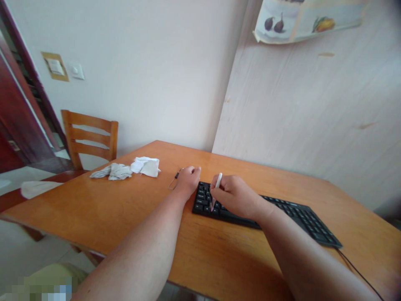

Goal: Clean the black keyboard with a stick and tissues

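Observation:
A black keyboard (300, 215) lies at a slant on the wooden table. My right hand (233, 192) pinches a slim brush with a white handle (219, 179). Its bristle end touches the keys at the keyboard's lower left corner. At the keyboard's left end, my left hand (189, 179) is closed with curled fingers against the edge; its fingertips are partly hidden. Just left of that hand, a small wire loop with a dark part (172, 182) lies on the table.
Crumpled grey and white cloths (120, 171) and a white folded cloth or tissue (148, 166) lie on the table's (134, 209) left side. A wooden chair (90, 136) stands beyond. The keyboard's cable (360, 274) runs off to the lower right. A wall (282, 117) borders the table's back.

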{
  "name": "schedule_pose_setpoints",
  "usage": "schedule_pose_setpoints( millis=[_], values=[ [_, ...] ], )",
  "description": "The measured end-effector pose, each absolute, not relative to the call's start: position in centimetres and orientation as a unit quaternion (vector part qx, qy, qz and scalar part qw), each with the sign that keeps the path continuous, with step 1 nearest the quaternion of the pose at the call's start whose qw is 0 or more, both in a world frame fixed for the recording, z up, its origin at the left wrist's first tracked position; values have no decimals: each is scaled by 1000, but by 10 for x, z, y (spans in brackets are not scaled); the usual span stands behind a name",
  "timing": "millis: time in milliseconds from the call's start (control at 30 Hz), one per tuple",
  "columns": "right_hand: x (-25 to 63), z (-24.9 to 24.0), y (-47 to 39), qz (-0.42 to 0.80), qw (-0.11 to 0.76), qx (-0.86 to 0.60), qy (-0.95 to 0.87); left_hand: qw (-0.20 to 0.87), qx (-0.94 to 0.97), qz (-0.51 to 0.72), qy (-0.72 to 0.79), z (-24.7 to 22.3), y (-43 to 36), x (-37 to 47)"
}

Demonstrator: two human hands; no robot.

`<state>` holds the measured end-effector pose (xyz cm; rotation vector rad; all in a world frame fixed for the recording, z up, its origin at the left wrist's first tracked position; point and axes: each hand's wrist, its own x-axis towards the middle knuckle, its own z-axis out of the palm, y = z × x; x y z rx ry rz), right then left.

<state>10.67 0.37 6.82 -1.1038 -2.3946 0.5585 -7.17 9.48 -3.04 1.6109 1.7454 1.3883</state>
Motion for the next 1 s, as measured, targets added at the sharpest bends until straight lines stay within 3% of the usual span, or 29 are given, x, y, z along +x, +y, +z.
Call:
schedule_pose_setpoints(
  millis=[100,167,367,700,1000],
  values=[
    [108,67,5,265,198,-366,-870,192,574,492,626,-29,94,-71],
    [110,67,9,281,229,-369,-856,190,574,489,628,-27,93,-71],
    [118,61,31,129,350,-466,-803,190,576,481,633,-23,90,-71],
    [120,34,50,110,328,-483,-804,199,577,480,630,-19,86,-71],
    [118,46,40,115,275,-461,-836,198,576,481,631,-19,85,-72]
  ],
)
